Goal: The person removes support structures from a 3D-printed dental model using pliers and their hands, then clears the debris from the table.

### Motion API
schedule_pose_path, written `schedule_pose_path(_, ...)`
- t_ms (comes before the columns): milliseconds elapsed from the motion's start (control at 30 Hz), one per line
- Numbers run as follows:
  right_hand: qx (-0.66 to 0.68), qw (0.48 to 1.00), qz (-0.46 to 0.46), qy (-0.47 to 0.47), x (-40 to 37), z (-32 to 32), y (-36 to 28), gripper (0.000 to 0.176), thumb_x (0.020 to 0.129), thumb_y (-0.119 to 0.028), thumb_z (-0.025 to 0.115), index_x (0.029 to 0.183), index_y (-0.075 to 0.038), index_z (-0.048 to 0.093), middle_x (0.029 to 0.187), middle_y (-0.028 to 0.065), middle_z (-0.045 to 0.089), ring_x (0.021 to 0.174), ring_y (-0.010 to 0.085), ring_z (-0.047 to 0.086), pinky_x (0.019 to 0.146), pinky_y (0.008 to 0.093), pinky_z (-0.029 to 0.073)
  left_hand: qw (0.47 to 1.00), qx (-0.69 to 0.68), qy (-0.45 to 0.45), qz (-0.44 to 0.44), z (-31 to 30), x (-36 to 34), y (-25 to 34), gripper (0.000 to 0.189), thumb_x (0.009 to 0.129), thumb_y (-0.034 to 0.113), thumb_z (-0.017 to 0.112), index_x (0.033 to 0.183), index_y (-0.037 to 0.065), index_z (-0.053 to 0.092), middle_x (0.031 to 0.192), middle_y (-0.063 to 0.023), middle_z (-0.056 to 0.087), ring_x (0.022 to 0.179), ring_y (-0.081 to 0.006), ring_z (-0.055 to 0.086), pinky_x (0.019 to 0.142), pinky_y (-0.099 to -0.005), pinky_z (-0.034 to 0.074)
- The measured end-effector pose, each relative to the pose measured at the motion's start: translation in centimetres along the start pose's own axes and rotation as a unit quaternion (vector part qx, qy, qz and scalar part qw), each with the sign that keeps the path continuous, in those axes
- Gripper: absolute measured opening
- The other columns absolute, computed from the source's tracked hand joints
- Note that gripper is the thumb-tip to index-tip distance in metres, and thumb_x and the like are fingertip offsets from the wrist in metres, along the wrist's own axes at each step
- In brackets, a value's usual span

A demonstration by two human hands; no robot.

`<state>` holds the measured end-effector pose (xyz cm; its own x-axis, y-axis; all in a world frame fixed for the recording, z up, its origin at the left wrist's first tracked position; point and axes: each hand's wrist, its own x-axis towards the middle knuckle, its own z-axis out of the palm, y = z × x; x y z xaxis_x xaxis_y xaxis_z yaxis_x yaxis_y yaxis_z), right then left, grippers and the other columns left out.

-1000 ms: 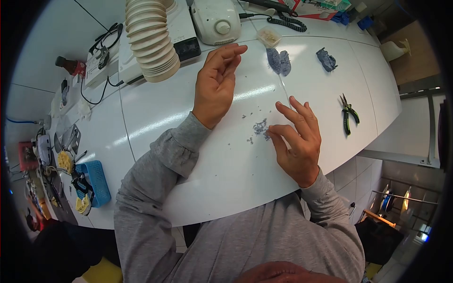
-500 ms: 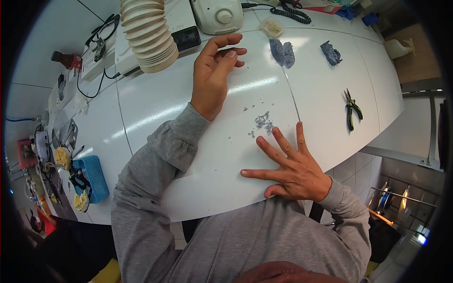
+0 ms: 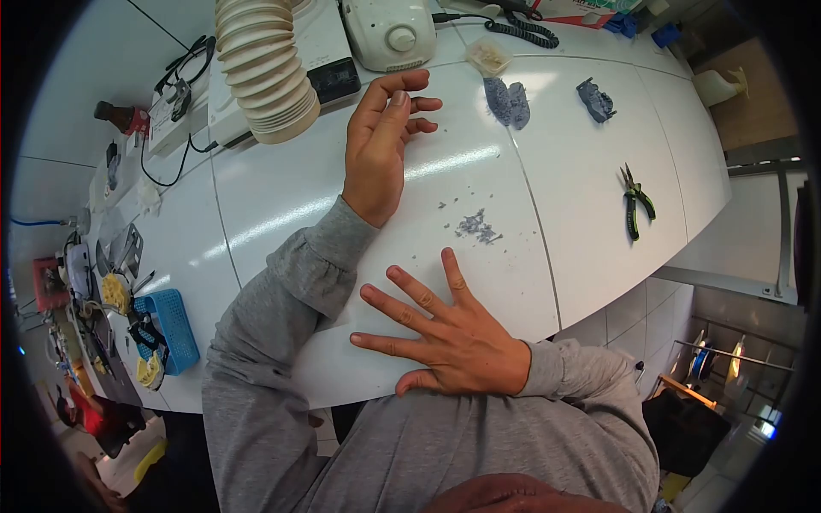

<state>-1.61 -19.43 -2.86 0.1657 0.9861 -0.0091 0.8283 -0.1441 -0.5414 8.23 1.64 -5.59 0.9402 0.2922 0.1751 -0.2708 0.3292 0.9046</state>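
My left hand (image 3: 375, 158) rests on its side on the white table, empty, its fingers apart and loosely curled. Spread flat over the near part of the table, my right hand (image 3: 457, 338) is empty too, fingers wide apart. Just beyond its fingertips lies a small scatter of grey-blue crumbs (image 3: 477, 227). Farther back are a pair of rough grey-blue pieces (image 3: 517, 104) and, to the right, another jagged grey-blue piece (image 3: 596, 101). Needle-nose pliers (image 3: 632, 218) with black and green handles lie at the right, jaws slightly apart and pointing away.
A ribbed beige hose (image 3: 265, 77) hangs near my left hand. Behind stand a white machine with a knob (image 3: 389, 34) and a small clear box (image 3: 488, 57). At left are a blue basket (image 3: 177, 325) and yellow dental-looking models (image 3: 114, 292). Another person's arm shows at lower left.
My right hand has moved left across the near table, away from the crumbs, fingers still spread. The crumbs lie somewhat differently. My left hand's fingers have opened a little.
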Motion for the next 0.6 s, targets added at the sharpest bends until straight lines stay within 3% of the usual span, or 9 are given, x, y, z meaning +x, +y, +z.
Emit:
schedule_pose_path(100,-0.05,0.995,0.063,0.049,0.4,-0.5,1.3,0.078,0.091,-0.079,0.048,0.16,-0.041,0.049,0.18,0.0046,0.017,0.167,0.0351,0.009,0.123,0.0832,0.002,1.0,-0.003,0.0,0.001,0.0,0.0,0.0,0.037,0.114,0.023,0.042,0.141,0.002,0.056,0.144,-0.0127,0.058,0.124,-0.0232,0.062,0.1,-0.0373,0.049)
schedule_pose_path(167,-0.086,0.991,0.101,0.034,0.0,-2.7,2.6,0.08,0.091,-0.08,0.047,0.16,-0.04,0.049,0.18,0.0089,0.016,0.167,0.0373,0.006,0.123,0.0825,-0.001,1.0,-0.008,0.006,0.001,0.0,0.1,0.1,0.037,0.114,0.023,0.041,0.141,0.002,0.056,0.144,-0.0128,0.058,0.124,-0.0233,0.062,0.1,-0.0374,0.048)
schedule_pose_path(233,-0.161,0.965,0.199,0.058,-1.0,-3.8,3.9,0.081,0.092,-0.08,0.048,0.162,-0.038,0.048,0.18,0.0136,0.014,0.167,0.0401,0.003,0.123,0.0814,-0.004,1.0,-0.011,0.0,-0.008,0.1,0.1,0.2,0.037,0.114,0.023,0.041,0.141,0.003,0.056,0.143,-0.013,0.057,0.124,-0.0235,0.062,0.1,-0.0374,0.048)
schedule_pose_path(267,-0.222,0.949,0.221,0.024,-1.4,-4.0,4.5,0.088,0.091,-0.088,0.035,0.165,-0.039,0.043,0.18,0.0189,0.007,0.166,0.0444,-0.005,0.123,0.0781,-0.01,1.0,-0.011,0.001,-0.008,0.1,0.0,0.2,0.037,0.114,0.023,0.041,0.141,0.003,0.056,0.143,-0.013,0.057,0.124,-0.0235,0.062,0.1,-0.0374,0.048)
schedule_pose_path(433,-0.201,0.956,0.212,0.036,-1.3,-4.5,4.1,0.091,0.092,-0.088,0.035,0.167,-0.035,0.041,0.18,0.0208,0.005,0.166,0.0444,-0.005,0.123,0.0779,-0.011,1.0,-0.008,0.003,-0.006,0.2,0.0,0.2,0.039,0.115,0.025,0.039,0.142,0.002,0.055,0.143,-0.0133,0.057,0.124,-0.0235,0.061,0.1,-0.0372,0.048)
schedule_pose_path(600,-0.121,0.974,0.166,0.099,1.8,-2.7,3.2,0.087,0.093,-0.079,0.05,0.164,-0.028,0.047,0.179,0.019,0.013,0.166,0.041,0.004,0.123,0.0807,-0.004,1.0,-0.011,0.006,-0.01,0.1,0.0,0.2,0.041,0.116,0.028,0.038,0.143,0.002,0.054,0.143,-0.0136,0.056,0.124,-0.0237,0.061,0.1,-0.0376,0.048)
